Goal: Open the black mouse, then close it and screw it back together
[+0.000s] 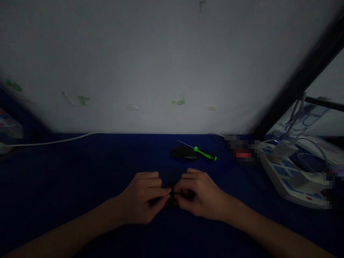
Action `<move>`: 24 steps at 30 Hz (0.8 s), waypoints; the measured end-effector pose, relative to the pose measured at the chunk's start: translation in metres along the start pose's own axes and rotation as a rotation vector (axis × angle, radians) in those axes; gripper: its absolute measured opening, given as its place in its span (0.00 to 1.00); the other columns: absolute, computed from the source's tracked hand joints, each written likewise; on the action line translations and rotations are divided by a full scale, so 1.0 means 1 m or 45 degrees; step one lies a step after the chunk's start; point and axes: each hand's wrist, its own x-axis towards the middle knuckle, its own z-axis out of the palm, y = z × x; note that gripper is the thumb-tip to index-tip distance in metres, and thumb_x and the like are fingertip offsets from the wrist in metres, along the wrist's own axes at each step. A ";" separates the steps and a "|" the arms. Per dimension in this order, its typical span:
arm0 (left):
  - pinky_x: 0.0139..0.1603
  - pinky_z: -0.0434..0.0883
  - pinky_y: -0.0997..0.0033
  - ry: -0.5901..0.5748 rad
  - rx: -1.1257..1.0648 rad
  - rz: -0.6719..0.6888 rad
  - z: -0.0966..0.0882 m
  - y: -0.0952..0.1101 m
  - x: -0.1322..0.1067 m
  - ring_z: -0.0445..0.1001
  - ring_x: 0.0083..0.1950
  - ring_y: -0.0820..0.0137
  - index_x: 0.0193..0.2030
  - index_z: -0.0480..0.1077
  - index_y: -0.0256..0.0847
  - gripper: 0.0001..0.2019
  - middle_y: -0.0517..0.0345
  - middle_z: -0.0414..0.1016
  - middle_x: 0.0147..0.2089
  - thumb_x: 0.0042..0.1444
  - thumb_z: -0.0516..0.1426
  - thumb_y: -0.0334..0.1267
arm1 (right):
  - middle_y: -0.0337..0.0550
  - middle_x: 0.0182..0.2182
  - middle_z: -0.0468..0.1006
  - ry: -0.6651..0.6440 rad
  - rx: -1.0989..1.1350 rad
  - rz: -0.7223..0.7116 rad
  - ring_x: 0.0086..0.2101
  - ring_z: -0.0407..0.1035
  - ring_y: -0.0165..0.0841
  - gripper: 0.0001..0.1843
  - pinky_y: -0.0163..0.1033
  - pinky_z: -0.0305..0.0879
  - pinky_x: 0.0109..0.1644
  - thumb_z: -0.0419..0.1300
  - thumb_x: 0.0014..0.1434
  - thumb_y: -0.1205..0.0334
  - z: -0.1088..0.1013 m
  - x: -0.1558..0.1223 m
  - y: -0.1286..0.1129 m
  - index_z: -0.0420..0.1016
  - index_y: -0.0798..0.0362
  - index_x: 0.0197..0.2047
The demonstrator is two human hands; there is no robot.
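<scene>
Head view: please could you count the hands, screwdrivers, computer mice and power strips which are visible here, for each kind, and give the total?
Hands: 2 (left hand, right hand)
Screwdrivers: 1 (green-and-black screwdriver)
Computer mice: 1 (dark computer mouse)
Power strips: 1 (white power strip)
Total: 5

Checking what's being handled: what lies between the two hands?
The head view shows a small dark object pinched between the left hand and right hand; too dark to identify.
</scene>
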 end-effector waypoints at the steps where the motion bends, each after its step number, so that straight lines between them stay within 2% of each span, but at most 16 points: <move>1: 0.28 0.58 0.64 -0.001 -0.018 -0.006 0.000 0.000 0.000 0.62 0.25 0.70 0.39 0.78 0.38 0.08 0.62 0.67 0.24 0.67 0.57 0.27 | 0.34 0.30 0.79 -0.007 -0.003 0.000 0.31 0.70 0.29 0.02 0.39 0.59 0.44 0.64 0.64 0.63 0.000 0.000 0.000 0.78 0.49 0.38; 11: 0.28 0.58 0.63 -0.052 -0.095 -0.033 0.003 -0.001 -0.002 0.62 0.25 0.70 0.35 0.78 0.37 0.11 0.61 0.67 0.24 0.67 0.57 0.27 | 0.34 0.31 0.80 -0.066 -0.048 0.034 0.33 0.72 0.30 0.02 0.40 0.59 0.47 0.65 0.64 0.64 -0.003 0.001 -0.005 0.79 0.49 0.38; 17: 0.29 0.58 0.62 -0.075 -0.080 -0.016 0.001 -0.002 0.000 0.61 0.25 0.70 0.39 0.79 0.38 0.10 0.62 0.67 0.24 0.67 0.57 0.27 | 0.35 0.31 0.81 -0.063 -0.041 0.042 0.33 0.72 0.31 0.03 0.39 0.60 0.46 0.65 0.64 0.62 -0.004 0.001 -0.006 0.79 0.49 0.37; 24: 0.30 0.60 0.63 -0.075 -0.039 -0.024 0.001 -0.002 -0.001 0.62 0.25 0.70 0.37 0.79 0.38 0.10 0.62 0.67 0.24 0.67 0.57 0.28 | 0.34 0.31 0.81 -0.082 -0.030 0.047 0.34 0.74 0.30 0.02 0.40 0.60 0.48 0.65 0.65 0.63 -0.005 -0.001 -0.004 0.80 0.49 0.39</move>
